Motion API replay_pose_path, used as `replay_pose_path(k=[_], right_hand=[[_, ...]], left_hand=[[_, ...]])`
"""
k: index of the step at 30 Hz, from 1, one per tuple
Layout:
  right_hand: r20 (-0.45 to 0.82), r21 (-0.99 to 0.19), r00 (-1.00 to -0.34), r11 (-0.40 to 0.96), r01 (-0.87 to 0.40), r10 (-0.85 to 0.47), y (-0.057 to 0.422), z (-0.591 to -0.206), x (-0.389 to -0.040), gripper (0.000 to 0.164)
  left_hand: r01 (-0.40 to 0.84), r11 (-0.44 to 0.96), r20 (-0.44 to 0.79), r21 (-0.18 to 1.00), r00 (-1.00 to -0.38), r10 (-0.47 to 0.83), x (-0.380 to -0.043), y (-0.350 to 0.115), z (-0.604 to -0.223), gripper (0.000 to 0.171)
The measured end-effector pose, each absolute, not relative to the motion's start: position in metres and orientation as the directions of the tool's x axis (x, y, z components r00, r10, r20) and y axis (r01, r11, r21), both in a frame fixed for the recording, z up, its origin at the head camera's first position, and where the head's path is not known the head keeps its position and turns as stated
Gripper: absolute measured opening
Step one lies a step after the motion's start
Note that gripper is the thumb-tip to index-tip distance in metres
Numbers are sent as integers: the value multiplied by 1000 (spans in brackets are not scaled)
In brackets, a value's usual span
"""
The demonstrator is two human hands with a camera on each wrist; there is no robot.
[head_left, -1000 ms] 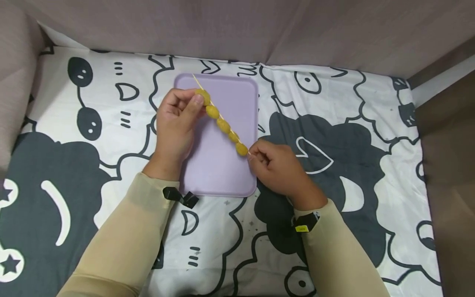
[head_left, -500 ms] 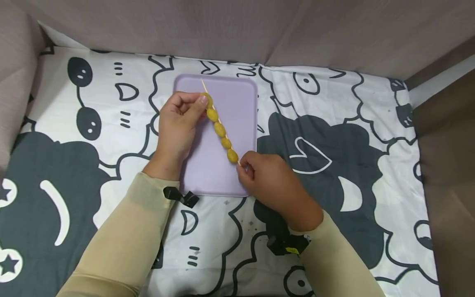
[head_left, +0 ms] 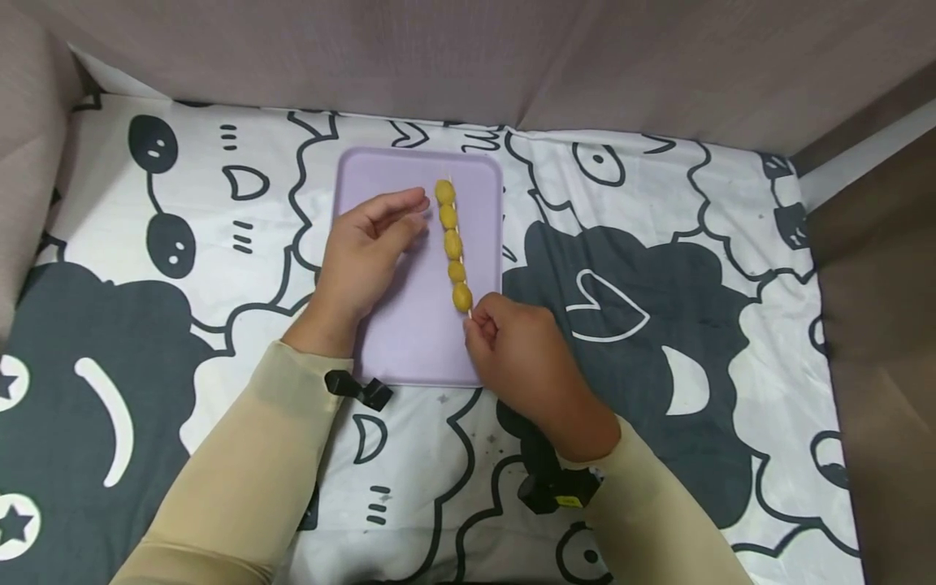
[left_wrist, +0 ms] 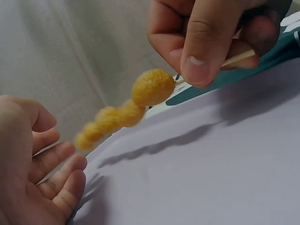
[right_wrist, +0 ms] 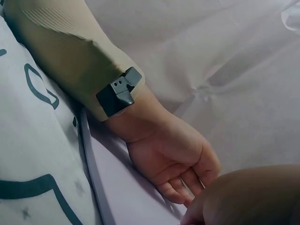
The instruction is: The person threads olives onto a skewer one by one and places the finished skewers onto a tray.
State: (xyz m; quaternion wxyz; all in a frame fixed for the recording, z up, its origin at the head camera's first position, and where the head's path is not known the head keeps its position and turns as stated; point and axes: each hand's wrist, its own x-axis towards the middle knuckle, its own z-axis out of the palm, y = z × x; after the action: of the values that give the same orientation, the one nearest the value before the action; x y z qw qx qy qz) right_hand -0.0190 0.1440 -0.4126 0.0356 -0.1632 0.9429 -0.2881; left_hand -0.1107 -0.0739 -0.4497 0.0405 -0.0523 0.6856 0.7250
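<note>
Several yellow, roundish pieces (head_left: 453, 244) sit in a row on a thin wooden skewer, their kind not certain. My right hand (head_left: 522, 349) pinches the skewer's near end between thumb and fingers, and a short bare end of the stick (left_wrist: 239, 58) shows past the thumb in the left wrist view. The skewer is raised over the lilac tray (head_left: 409, 333), casting a shadow on it. Left of the far end, my left hand (head_left: 366, 252) is apart from the skewer, its fingers loosely bent and holding nothing. In the right wrist view the skewer is hidden.
Under the tray lies a white cloth (head_left: 409, 520) with dark cartoon prints. Behind it rises a grey-brown fabric panel (head_left: 439, 65), with more fabric at the left edge. Each wrist carries a small black device (head_left: 358, 390).
My left hand has let go of the far end of the skewer. The skewer has swung right and now points nearly straight away from me; my right hand has come a little to the left.
</note>
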Motion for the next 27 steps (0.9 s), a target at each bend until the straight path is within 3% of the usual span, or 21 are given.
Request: replay_pose_path(k=[17, 27], right_hand=[[-67, -498, -976, 854, -149, -209, 143, -416, -22, 21], [-76, -460, -974, 875, -154, -212, 140, -417, -23, 27]], left_hand=[[-117, 37, -116, 992, -993, -13, -109, -73, -452, 27], [-121, 84, -120, 989, -993, -13, -108, -74, -450, 27]])
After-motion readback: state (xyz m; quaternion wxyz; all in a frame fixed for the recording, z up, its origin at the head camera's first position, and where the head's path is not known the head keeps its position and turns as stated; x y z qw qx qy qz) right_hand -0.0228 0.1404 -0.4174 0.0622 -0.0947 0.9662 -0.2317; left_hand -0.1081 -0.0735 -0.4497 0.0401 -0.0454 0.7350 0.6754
